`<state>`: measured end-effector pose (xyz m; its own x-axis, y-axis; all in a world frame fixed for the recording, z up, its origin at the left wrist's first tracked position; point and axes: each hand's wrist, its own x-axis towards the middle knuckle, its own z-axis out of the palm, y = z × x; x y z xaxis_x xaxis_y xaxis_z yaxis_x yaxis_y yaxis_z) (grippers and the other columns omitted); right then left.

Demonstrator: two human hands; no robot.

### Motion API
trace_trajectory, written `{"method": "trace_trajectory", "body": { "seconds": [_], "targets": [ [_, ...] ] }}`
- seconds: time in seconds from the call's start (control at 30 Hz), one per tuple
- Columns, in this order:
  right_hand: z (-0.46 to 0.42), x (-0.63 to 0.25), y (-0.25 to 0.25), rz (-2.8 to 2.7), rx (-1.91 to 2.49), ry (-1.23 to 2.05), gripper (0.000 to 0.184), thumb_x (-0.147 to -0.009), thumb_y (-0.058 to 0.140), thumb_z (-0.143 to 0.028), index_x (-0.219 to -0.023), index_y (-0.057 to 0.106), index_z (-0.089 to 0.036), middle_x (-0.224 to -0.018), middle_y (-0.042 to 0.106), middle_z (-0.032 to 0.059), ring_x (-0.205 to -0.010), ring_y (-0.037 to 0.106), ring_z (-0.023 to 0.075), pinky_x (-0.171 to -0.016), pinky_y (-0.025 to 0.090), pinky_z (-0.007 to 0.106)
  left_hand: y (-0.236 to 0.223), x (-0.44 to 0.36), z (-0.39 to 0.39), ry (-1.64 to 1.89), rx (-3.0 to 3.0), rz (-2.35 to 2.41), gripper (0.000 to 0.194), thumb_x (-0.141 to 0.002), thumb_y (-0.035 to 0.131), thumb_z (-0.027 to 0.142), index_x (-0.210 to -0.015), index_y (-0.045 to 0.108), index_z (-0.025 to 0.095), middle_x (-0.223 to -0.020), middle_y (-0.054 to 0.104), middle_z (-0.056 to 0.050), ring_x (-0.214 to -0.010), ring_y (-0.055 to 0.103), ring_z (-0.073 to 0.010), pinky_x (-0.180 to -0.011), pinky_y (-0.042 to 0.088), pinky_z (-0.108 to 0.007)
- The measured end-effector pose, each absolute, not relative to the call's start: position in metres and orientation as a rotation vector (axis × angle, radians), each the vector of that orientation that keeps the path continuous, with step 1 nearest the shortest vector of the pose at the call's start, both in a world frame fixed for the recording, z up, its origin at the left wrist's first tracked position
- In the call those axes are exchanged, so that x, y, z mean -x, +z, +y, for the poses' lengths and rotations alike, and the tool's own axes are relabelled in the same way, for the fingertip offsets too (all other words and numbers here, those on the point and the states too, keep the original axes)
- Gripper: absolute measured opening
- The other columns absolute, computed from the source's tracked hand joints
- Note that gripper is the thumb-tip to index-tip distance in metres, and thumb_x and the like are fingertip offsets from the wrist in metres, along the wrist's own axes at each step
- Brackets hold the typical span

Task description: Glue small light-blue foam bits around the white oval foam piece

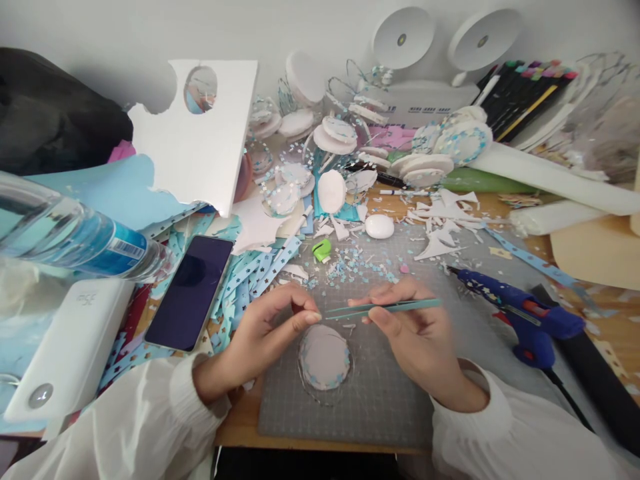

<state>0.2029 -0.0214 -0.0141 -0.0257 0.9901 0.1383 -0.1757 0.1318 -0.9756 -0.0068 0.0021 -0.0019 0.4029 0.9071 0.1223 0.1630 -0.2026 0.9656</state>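
teal tweezers (413, 305) in the right hand (417, 333) need steady tips beside the left hand (267, 330), pinched, contents unclear, beyond the disc (326, 360) near the surface (239, 437)'s front edge.

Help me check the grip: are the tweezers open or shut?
Open, slightly: the tweezers in the right hand show a visible gap at their pointed end.

Soft, even brightness; right hand (419, 330) slightly blurred; edges stretched.
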Motion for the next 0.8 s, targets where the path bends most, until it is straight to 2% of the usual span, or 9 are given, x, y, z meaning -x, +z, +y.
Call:
{"method": "trace_trajectory", "body": {
  "seconds": [0.13, 0.37, 0.57, 0.73, 0.8],
  "targets": [
    [-0.022, -0.203, -0.013, -1.196, 0.955, 1.211, 0.011, -0.083, 0.070, -0.024, -0.088, 0.061, -0.028, -0.080, 0.067, -0.0007, -0.079, 0.071, 0.0168, -0.068, 0.060, 0.029, -0.003, 0.007, 0.002, 0.963, -1.643, 0.893, 0.009, -0.088, 0.063, 0.021, -0.080, 0.063, 0.017, -0.076, 0.064, -0.002, -0.073, 0.057, -0.0136, -0.069, 0.045, -0.024],
    [-0.023, -0.204, -0.014, -1.159, 0.957, 1.294, 0.009, -0.083, 0.069, -0.021, -0.086, 0.063, -0.026, -0.080, 0.067, -0.0003, -0.077, 0.070, 0.0150, -0.064, 0.058, 0.026, -0.004, 0.007, 0.003, 0.983, -1.662, 0.842, 0.006, -0.086, 0.066, 0.018, -0.080, 0.065, 0.018, -0.077, 0.067, -0.003, -0.074, 0.059, -0.0146, -0.071, 0.046, -0.026],
    [-0.016, -0.204, -0.013, -1.027, 0.914, 1.419, 0.006, -0.083, 0.069, -0.022, -0.085, 0.064, -0.025, -0.071, 0.066, -0.0028, -0.064, 0.065, 0.0114, -0.066, 0.056, 0.027, -0.005, 0.007, 0.004, 0.976, -1.703, 0.806, 0.003, -0.086, 0.066, 0.015, -0.083, 0.066, 0.017, -0.078, 0.066, -0.003, -0.074, 0.059, -0.0140, -0.070, 0.047, -0.025],
    [-0.003, -0.207, -0.011, -0.961, 0.929, 1.274, 0.008, -0.078, 0.074, -0.025, -0.077, 0.066, -0.024, -0.074, 0.067, -0.0016, -0.064, 0.066, 0.0122, -0.058, 0.054, 0.025, -0.005, 0.009, 0.002, 1.046, -1.690, 0.885, 0.008, -0.085, 0.065, 0.014, -0.092, 0.065, 0.018, -0.089, 0.064, -0.005, -0.083, 0.060, -0.0153, -0.077, 0.048, -0.027],
    [0.000, -0.210, -0.011, -1.014, 0.944, 1.151, 0.007, -0.079, 0.073, -0.023, -0.078, 0.066, -0.025, -0.079, 0.069, -0.0007, -0.070, 0.069, 0.0147, -0.059, 0.055, 0.026, -0.004, 0.010, 0.000, 1.062, -1.633, 0.946, 0.005, -0.087, 0.064, 0.017, -0.091, 0.066, 0.018, -0.082, 0.065, -0.003, -0.076, 0.060, -0.0135, -0.071, 0.048, -0.024]
  ]
}}
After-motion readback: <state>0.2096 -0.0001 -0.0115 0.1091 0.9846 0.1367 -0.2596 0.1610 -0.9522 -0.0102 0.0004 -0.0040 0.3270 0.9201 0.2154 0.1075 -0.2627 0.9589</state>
